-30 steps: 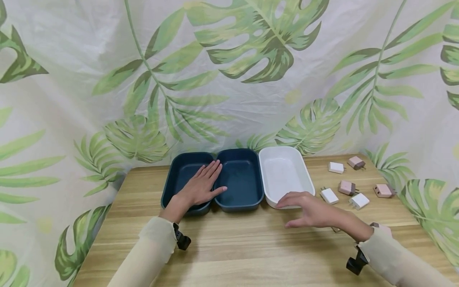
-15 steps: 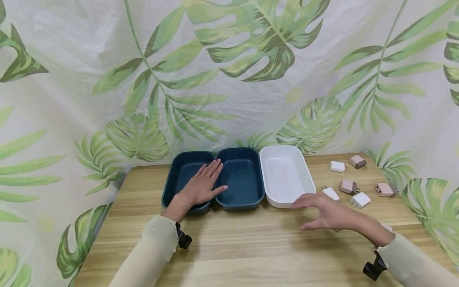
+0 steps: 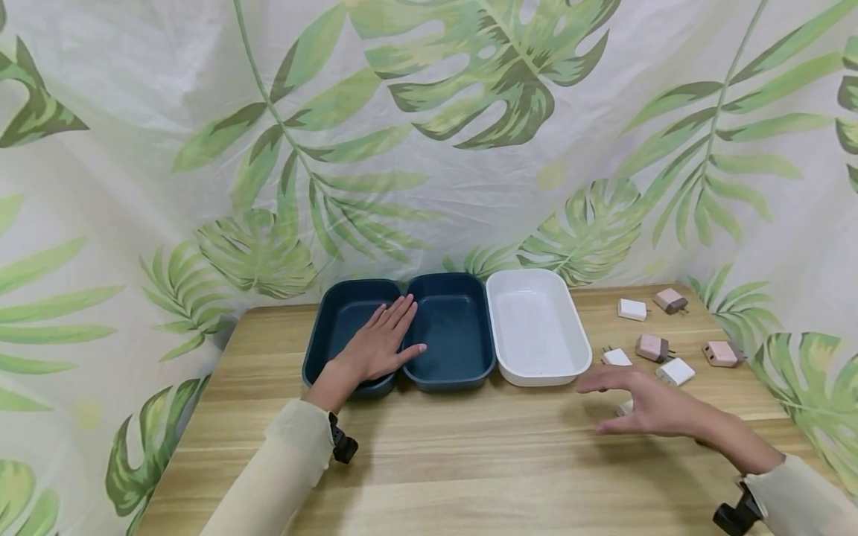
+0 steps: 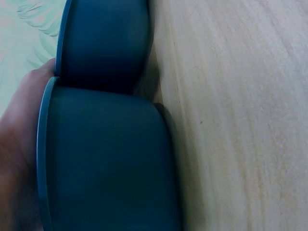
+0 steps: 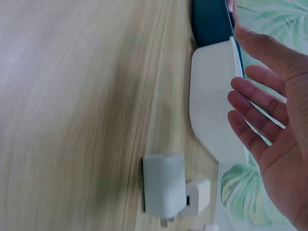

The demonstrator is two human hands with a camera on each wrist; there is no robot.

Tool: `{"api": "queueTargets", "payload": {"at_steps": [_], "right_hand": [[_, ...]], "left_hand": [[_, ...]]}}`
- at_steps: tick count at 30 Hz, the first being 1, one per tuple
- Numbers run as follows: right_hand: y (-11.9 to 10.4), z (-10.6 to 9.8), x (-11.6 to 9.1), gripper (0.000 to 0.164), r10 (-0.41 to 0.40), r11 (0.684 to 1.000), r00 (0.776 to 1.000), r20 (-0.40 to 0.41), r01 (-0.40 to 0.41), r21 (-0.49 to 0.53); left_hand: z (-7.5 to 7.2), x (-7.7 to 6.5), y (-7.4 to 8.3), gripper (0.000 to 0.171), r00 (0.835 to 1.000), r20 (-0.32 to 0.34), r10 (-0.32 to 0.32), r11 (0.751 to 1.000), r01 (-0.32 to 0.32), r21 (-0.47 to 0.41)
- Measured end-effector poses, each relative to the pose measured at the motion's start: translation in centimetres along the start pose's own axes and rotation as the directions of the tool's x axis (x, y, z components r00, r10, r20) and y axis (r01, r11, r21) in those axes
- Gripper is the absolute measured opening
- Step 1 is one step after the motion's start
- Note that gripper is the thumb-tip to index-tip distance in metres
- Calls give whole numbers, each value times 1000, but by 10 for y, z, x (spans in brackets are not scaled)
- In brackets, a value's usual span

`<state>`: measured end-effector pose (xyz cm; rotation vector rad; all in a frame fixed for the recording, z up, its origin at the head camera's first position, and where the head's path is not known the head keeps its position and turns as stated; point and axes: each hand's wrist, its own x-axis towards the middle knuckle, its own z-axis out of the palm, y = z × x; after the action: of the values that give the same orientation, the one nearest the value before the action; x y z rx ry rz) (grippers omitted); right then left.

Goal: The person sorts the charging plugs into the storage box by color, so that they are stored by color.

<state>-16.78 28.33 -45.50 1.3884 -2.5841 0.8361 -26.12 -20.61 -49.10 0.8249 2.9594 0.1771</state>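
My left hand (image 3: 375, 346) lies with straight fingers across the adjoining rims of the left dark blue tray (image 3: 342, 316) and the middle dark blue tray (image 3: 449, 335). In the left wrist view, that hand runs along the rim of a blue tray (image 4: 106, 159). My right hand (image 3: 660, 402) hovers above the table, right of the white tray (image 3: 536, 327), its fingers loosely bent and holding nothing. Partly hidden beneath it is a white plug charger (image 3: 625, 407). The right wrist view shows a white charger (image 5: 164, 185) standing on the wood below the bare palm.
Several other chargers lie on the right of the wooden table (image 3: 429, 461), among them a white charger (image 3: 632, 310), a pink charger (image 3: 670, 301) and another pink charger (image 3: 722, 353). A leaf-patterned cloth (image 3: 469, 201) hangs behind the trays.
My right hand has moved right, from the front of the white tray toward the chargers. A white charger now shows beneath its fingers. The left hand has stayed on the blue trays.
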Motion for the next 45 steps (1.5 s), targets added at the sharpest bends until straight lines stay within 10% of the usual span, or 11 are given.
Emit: {"api": "queueTargets", "payload": {"at_steps": [45], "right_hand": [[52, -5, -58, 52, 117, 993, 992, 51, -117, -1]], "left_hand": [[-2, -1, 5, 92, 1000, -13, -4, 1000, 4, 25]]}}
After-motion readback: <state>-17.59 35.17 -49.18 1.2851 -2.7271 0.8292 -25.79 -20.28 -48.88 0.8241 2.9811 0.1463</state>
